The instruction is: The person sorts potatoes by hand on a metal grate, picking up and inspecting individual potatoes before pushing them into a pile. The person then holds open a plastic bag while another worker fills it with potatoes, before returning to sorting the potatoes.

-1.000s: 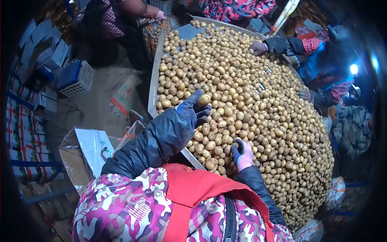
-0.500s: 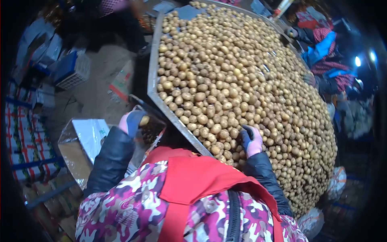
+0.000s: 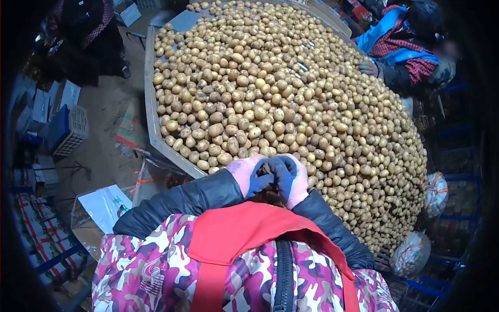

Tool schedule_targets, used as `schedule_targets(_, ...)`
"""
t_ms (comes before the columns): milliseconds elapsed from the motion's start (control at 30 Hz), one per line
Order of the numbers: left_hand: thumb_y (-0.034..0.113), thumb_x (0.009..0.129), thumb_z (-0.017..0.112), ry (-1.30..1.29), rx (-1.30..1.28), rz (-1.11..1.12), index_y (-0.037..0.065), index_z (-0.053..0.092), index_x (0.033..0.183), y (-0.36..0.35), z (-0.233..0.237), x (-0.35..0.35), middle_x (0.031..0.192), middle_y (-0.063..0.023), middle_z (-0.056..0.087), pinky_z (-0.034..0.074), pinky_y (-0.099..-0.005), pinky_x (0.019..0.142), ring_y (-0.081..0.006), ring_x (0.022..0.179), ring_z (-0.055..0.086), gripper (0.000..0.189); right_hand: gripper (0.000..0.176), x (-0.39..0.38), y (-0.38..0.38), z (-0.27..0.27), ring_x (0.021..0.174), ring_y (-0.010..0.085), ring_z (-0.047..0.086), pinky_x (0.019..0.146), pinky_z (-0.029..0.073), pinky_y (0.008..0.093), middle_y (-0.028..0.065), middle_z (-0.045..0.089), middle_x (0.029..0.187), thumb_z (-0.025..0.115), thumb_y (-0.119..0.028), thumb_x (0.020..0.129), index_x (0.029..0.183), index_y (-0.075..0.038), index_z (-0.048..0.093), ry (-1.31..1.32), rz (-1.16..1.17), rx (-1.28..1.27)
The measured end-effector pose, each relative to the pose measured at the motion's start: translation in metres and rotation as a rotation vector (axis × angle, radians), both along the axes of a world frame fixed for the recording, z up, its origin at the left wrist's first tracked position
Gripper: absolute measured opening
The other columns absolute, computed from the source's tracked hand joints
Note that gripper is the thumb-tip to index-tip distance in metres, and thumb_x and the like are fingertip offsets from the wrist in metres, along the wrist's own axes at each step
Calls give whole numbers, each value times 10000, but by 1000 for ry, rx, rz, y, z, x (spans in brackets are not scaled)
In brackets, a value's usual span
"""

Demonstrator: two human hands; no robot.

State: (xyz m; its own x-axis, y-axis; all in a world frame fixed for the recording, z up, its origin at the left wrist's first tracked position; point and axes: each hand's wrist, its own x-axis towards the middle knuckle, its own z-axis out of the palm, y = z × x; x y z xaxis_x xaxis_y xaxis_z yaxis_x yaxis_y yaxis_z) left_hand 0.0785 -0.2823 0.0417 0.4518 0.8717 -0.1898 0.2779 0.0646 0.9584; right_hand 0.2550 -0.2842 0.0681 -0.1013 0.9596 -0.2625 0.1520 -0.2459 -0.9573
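Observation:
Small round yellow-brown potatoes (image 3: 291,93) lie heaped on a large metal-edged table (image 3: 152,104). At the table's near edge, my left hand (image 3: 253,174), in a pink and blue-grey glove, has its fingers curled. Close beside it on the right, my right hand (image 3: 288,179), gloved alike, is also curled. The two hands meet in front of my chest. Something dark and brownish shows between them, too small and hidden to make out. Potatoes lie just beyond the fingertips of both hands.
Across the table a person (image 3: 405,52) reaches a gloved hand onto the potatoes. Another person (image 3: 93,36) stands at the upper left. At the left are a plastic-lined box (image 3: 88,223), a blue and white crate (image 3: 70,130) and stacked cartons (image 3: 47,234). Net sacks (image 3: 410,254) sit at the right.
My left hand has left the box side, where it held a potato, and come over to the table's edge. My right hand has moved left to meet it. The view has shifted.

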Motion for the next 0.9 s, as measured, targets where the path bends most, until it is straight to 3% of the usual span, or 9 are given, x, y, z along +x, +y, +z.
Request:
schedule_targets(67,273,995,705,-118,1,-43,8,624,1100,-3,-13,6,899,-58,663,501,-303,699,-115,782,584,296,146,8,-3,-4,810,103,612,729,518,276,30,674,894,609,-131,989,949,-9,680,65,-37,-124)
schedule_targets(200,292,994,705,-39,-143,-132,16,642,1083,6,11,2,913,-65,683,518,-310,728,-127,803,614,297,165,18,-1,-13,820,118,610,725,513,300,38,673,894,599,-149,990,954,-2,666,53,-30,-200)
schedule_targets(300,303,977,723,-69,-104,-130,19,658,1132,10,-1,3,952,-88,706,535,-321,762,-148,830,647,330,217,26,3,-30,825,139,616,712,503,317,41,676,904,575,-204,1005,988,-5,658,-2,79,-85)
schedule_targets(400,294,901,795,-5,70,-24,31,650,1298,18,2,2,985,-134,721,555,-351,824,-207,868,692,498,204,35,18,-28,767,136,625,699,503,282,53,681,851,633,-182,982,1021,11,688,-203,308,438)
schedule_targets(433,245,844,835,91,16,51,18,605,1360,21,9,-1,1061,-174,714,550,-389,889,-279,951,700,609,273,39,22,-23,846,161,633,760,518,306,84,669,967,686,-191,951,1127,15,653,-258,145,363)
schedule_targets(500,221,803,858,254,559,184,4,533,1429,36,-3,-12,1180,-219,674,524,-426,959,-357,1068,664,738,548,47,29,-15,1004,211,648,882,548,355,144,646,1200,790,-209,889,1339,24,582,-357,-181,208)
schedule_targets(600,262,774,841,441,707,343,15,491,1461,53,-8,-56,1290,-235,618,472,-487,1026,-426,1172,591,810,845,108,34,0,1323,413,476,1144,355,504,228,499,1450,864,-298,777,1484,-56,470,-960,-53,553)
schedule_targets(800,375,814,780,977,458,540,68,499,1478,34,-47,-160,1461,-195,510,284,-573,1176,-426,1376,421,783,1120,161,52,-46,1446,446,348,1142,144,754,252,284,1625,860,-617,659,1580,-198,381,-1568,-28,194)
schedule_targets(900,423,821,770,1095,324,570,148,507,1492,27,-65,-163,1487,-143,505,211,-628,1209,-354,1447,388,772,1145,142,106,-38,1413,518,372,1143,318,649,290,266,1618,906,-517,643,1599,-213,352,-1303,-76,225)
